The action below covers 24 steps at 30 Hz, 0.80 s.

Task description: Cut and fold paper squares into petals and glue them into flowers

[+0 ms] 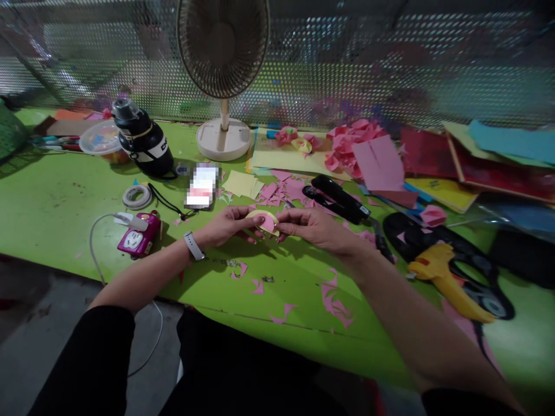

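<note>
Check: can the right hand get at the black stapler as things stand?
Probably yes: the black stapler lies just beyond the right hand, with nothing bulky visible between. It holds the yellow-and-pink paper piece, so would likely have to let go first; the left hand also holds it.

Left forearm [151, 274] angles in from near left, right forearm [392, 306] from near right; left hand [232, 224] and right hand [313, 230] close together, both pinching.
</note>
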Each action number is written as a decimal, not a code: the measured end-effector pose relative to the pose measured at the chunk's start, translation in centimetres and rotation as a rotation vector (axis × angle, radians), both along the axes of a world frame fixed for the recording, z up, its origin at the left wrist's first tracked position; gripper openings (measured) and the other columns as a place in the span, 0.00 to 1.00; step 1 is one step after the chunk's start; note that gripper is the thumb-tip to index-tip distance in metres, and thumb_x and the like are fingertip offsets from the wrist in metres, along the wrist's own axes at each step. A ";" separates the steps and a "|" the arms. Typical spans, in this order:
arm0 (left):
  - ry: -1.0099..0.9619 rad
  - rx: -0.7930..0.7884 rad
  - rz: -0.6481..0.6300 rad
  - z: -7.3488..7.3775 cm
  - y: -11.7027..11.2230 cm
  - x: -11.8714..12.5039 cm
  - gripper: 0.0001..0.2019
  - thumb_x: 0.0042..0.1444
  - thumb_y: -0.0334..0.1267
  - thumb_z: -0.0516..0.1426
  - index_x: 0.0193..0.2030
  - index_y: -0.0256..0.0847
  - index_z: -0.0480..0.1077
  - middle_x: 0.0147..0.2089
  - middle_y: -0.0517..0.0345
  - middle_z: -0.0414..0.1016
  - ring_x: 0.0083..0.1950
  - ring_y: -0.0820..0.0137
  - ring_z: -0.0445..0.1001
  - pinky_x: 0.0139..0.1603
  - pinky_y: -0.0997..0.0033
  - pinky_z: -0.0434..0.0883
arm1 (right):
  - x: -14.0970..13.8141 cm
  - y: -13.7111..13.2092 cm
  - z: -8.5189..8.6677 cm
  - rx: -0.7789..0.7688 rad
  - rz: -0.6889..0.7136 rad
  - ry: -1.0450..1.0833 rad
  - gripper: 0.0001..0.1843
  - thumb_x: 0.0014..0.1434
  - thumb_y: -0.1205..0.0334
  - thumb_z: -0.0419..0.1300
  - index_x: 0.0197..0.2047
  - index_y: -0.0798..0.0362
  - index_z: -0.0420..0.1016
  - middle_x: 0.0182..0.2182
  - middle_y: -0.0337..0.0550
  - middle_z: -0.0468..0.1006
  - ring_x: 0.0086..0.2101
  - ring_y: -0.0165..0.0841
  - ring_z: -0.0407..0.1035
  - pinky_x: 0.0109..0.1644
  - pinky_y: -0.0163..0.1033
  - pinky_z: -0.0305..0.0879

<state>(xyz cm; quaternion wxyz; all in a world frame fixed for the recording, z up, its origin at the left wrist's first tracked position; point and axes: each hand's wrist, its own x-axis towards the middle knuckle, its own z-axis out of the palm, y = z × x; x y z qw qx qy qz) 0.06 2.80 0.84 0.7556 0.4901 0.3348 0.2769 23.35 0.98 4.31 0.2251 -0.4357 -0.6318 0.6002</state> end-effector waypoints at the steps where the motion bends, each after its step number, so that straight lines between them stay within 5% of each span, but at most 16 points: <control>1: 0.004 0.007 -0.003 0.1 0.0 0.0 0.16 0.56 0.42 0.65 0.47 0.34 0.75 0.42 0.51 0.81 0.35 0.76 0.78 0.34 0.76 0.76 | 0.0 0.0 0.1 0.000 0.005 0.000 0.15 0.58 0.49 0.66 0.42 0.50 0.81 0.37 0.42 0.81 0.37 0.33 0.75 0.47 0.43 0.69; 12: 0.129 0.328 0.083 -0.4 -0.7 0.4 0.15 0.57 0.46 0.63 0.43 0.34 0.78 0.39 0.51 0.81 0.35 0.75 0.79 0.38 0.74 0.78 | -0.4 0.1 -2.2 0.052 -0.016 -0.061 0.19 0.57 0.47 0.65 0.47 0.50 0.79 0.43 0.46 0.80 0.41 0.36 0.73 0.44 0.45 0.69; 24: 0.189 0.540 0.070 0.5 -1.2 0.8 0.17 0.60 0.43 0.62 0.53 0.37 0.75 0.44 0.49 0.81 0.40 0.73 0.79 0.40 0.74 0.75 | -1.3 -0.6 -0.6 -0.007 0.019 -0.051 0.19 0.57 0.49 0.65 0.47 0.53 0.78 0.38 0.44 0.79 0.35 0.33 0.70 0.40 0.43 0.66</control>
